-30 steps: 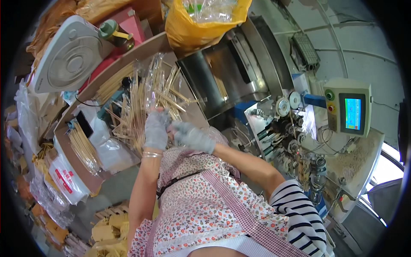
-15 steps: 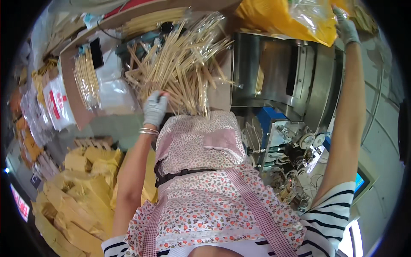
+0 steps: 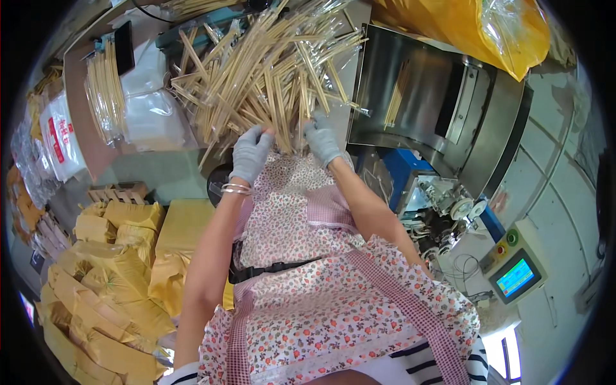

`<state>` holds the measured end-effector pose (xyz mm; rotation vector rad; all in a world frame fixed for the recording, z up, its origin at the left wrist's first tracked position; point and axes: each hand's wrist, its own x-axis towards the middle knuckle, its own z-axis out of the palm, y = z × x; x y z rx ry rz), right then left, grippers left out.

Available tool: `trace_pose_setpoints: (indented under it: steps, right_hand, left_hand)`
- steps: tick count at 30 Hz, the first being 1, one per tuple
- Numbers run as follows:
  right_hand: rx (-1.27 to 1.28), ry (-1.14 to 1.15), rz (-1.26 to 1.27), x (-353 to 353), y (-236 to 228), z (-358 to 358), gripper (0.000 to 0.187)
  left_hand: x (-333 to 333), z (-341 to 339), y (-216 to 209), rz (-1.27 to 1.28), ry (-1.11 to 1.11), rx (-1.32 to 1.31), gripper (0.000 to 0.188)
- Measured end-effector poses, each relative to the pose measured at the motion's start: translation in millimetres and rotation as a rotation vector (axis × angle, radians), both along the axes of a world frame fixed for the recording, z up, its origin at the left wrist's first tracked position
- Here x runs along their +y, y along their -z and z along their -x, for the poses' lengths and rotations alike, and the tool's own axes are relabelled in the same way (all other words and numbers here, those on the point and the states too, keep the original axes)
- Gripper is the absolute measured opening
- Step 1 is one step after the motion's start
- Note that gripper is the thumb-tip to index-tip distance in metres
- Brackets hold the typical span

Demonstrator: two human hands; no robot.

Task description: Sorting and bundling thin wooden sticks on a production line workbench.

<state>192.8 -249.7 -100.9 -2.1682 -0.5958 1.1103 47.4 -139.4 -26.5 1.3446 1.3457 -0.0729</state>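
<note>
A loose pile of wooden chopsticks [image 3: 256, 83], many in clear plastic sleeves, lies on the bench in front of me. My left hand [image 3: 251, 154], in a grey glove with bare fingertips, is at the pile's near edge. Its fingers are closed together against the chopsticks; what they pinch, if anything, is hidden. Just to the right, my right hand [image 3: 323, 138], gloved alike, reaches to the same edge. Motion smears its fingertips among the sticks and plastic, so its grip does not show.
A curved steel tray [image 3: 420, 83] with a few sticks stands right of the pile. Beyond hangs a yellow plastic bag [image 3: 475, 32]. Left are a chopstick bundle [image 3: 106, 96] and clear bags [image 3: 151, 119]. Yellow sacks [image 3: 109, 289] sit lower left; a control panel [image 3: 513, 269] is right.
My right hand has left the yellow bag at upper right and come down beside my left hand at the chopsticks. The left hand has shifted slightly right. The view has also shifted.
</note>
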Motion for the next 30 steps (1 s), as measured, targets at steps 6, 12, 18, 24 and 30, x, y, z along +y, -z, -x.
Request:
trace_pose_setpoints:
  steps: [6,12,18,24,30]
  right_hand:
    - [0.682,0.176,-0.075,26,-150,-29,0.016]
    - [0.739,0.129,-0.175,0,-253,-49,0.019]
    - [0.756,0.087,-0.329,-19,-294,-45,0.023]
    - [0.683,0.021,-0.360,-14,-313,-30,0.018]
    - [0.679,0.002,-0.432,21,-321,-26,0.022]
  left_hand:
    - [26,-35,-9,-0.361,-0.106,-0.183,0.039]
    - [61,-75,-113,0.063,0.001,-0.703,0.023]
    - [84,-76,-170,0.229,-0.143,-0.959,0.018]
    - [84,-85,-204,-0.163,-0.011,-0.770,0.019]
    - [72,-75,-247,-0.278,0.045,-0.669,0.017]
